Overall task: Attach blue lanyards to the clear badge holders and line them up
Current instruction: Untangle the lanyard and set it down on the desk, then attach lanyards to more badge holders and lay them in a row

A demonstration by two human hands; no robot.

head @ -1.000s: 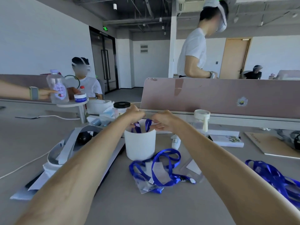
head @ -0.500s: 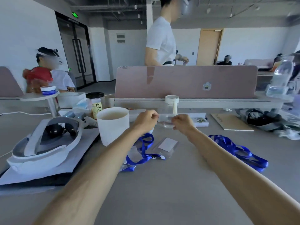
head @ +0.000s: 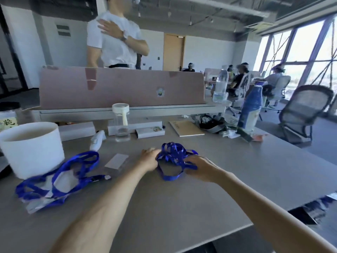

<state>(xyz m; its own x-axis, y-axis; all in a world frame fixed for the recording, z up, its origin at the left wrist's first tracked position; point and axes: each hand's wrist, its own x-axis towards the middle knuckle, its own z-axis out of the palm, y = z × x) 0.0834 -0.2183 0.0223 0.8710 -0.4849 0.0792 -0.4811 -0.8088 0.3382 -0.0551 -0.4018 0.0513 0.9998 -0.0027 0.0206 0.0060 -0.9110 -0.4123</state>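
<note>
Mid surface: hands, raised moment ago, now down on lanyard bundle; left hand pinches edge, right hand grips straps. Likely fetching next lanyard.

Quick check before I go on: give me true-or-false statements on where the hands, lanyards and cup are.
The left hand and right hand are both at the lanyard bundle. True.
The white cup stands right of the hands. False: it stands to their left.
A badge holder with a white card lies between the cup and the left hand. True.
The bundle sits inside the cup. False: it lies on the table.
The clear bottle lies on its side. False: it stands upright.
</note>
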